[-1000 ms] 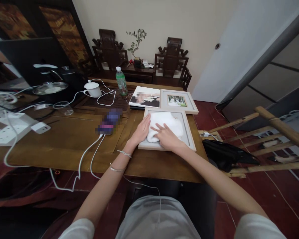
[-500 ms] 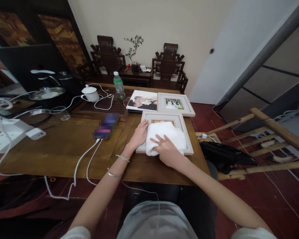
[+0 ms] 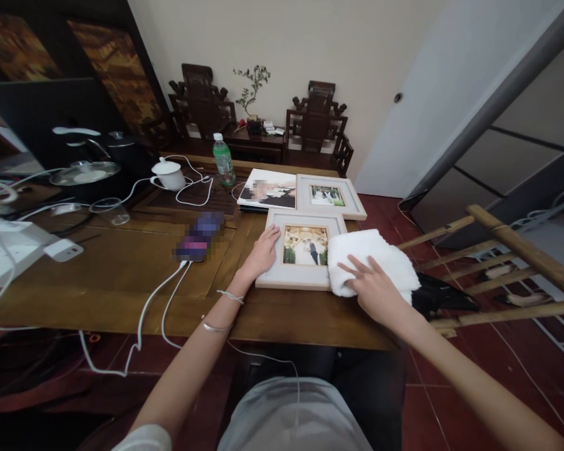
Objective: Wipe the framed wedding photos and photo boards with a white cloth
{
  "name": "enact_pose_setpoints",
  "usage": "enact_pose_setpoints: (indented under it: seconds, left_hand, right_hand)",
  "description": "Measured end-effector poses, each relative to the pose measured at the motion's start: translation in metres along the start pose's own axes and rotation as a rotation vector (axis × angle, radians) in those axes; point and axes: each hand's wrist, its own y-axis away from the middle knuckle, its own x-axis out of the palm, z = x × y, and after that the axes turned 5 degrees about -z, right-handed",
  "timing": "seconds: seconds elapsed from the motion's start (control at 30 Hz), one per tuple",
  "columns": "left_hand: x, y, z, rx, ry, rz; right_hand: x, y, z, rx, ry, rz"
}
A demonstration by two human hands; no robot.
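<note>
A light wooden picture frame [image 3: 271,274] lies flat on the table, with a photo of two people inside a wide pale mat. My left hand [image 3: 262,254] holds its left edge, fingertips resting on the border. My right hand [image 3: 373,285] has a folded white towel [image 3: 378,254] under its spread fingers and holds it at the frame's right side. The towel covers the frame's right border and sticks out past the table edge. Behind it lie a second picture frame [image 3: 355,199] and a white-edged photo panel [image 3: 273,181], which rests on something dark.
To the left are a phone [image 3: 198,238] with white cables, a green-labelled bottle [image 3: 224,161], a lidded white cup [image 3: 169,175], a clear plastic cup [image 3: 115,213] and a power strip [image 3: 9,250]. A bamboo rack [image 3: 521,247] stands right of the table.
My right hand has slid the towel rightward across the frame, uncovering the photo. My left hand stays at the frame's left edge.
</note>
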Motion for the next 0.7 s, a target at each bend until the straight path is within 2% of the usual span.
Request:
enact_pose_setpoints:
  seconds: [0.1,0.3,0.4,0.53,0.7]
  left_hand:
    - [0.001,0.001,-0.001,-0.002,-0.003,-0.003]
    - [-0.001,0.001,-0.002,-0.001,-0.004,-0.011]
    - [-0.003,0.0,-0.001,0.001,-0.017,0.01]
    - [-0.004,-0.001,0.0,0.006,-0.031,0.033]
    - [-0.004,-0.002,0.002,0.018,-0.043,0.07]
  right_hand:
    - [0.004,-0.011,0.013,-0.03,-0.022,-0.029]
    - [0.009,-0.054,0.06,-0.19,-0.122,-0.142]
    - [0.01,-0.061,0.066,-0.216,-0.151,-0.164]
    - [0.014,-0.038,0.048,-0.12,-0.145,-0.174]
    - [0.02,0.007,0.015,0.057,0.011,-0.159]
